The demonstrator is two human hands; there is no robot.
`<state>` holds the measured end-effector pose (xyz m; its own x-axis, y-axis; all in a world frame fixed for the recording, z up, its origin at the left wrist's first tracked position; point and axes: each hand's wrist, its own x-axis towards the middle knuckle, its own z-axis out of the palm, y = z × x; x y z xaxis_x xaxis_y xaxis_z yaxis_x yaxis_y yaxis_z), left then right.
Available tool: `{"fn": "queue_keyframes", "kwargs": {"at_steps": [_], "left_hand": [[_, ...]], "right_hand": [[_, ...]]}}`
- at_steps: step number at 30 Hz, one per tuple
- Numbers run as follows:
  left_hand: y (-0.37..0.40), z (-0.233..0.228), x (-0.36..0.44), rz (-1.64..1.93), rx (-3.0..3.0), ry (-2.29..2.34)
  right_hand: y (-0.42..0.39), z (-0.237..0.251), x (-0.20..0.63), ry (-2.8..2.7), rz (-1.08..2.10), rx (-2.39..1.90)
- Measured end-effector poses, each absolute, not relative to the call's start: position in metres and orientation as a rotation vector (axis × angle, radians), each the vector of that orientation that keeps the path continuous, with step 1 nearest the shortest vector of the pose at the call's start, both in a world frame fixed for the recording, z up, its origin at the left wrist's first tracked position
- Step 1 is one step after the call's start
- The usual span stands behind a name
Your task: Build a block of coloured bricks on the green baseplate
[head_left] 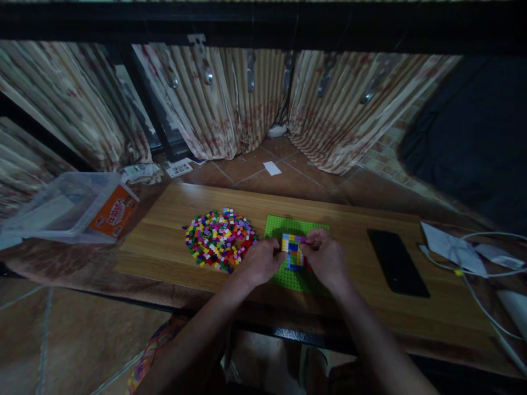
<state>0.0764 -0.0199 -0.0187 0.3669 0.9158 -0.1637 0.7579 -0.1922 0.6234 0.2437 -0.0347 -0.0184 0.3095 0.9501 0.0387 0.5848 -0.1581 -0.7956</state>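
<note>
On a green studded baseplate (288,281) stands a small structure of toy bricks (293,249), with blue, yellow, white and purple showing. My left hand (263,261) is at its left side, the fingers closed and their tips against the bricks. From the other side, my right hand (328,257) has its thumb and fingers pinched at the upper right edge of the structure, close to a purple brick. Whatever lies within that pinch is too small and covered to make out. A round heap of loose coloured bricks (222,241) spreads left of the baseplate.
The wooden board (160,247) carries a black phone-like slab (398,263) at the right. Beyond it are white cables (473,269) and paper (448,247). A clear plastic bin (69,203) with an orange label stands at the left. Curtains (230,104) hang behind.
</note>
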Motion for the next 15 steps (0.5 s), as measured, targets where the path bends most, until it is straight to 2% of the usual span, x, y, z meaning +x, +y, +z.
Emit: {"fn": "queue_keyframes", "kwargs": {"at_steps": [15], "left_hand": [[-0.008,-0.003,0.044,0.333,2.017,1.547]], "right_hand": [[-0.041,-0.028,0.251,-1.43,0.599,-1.873]]}}
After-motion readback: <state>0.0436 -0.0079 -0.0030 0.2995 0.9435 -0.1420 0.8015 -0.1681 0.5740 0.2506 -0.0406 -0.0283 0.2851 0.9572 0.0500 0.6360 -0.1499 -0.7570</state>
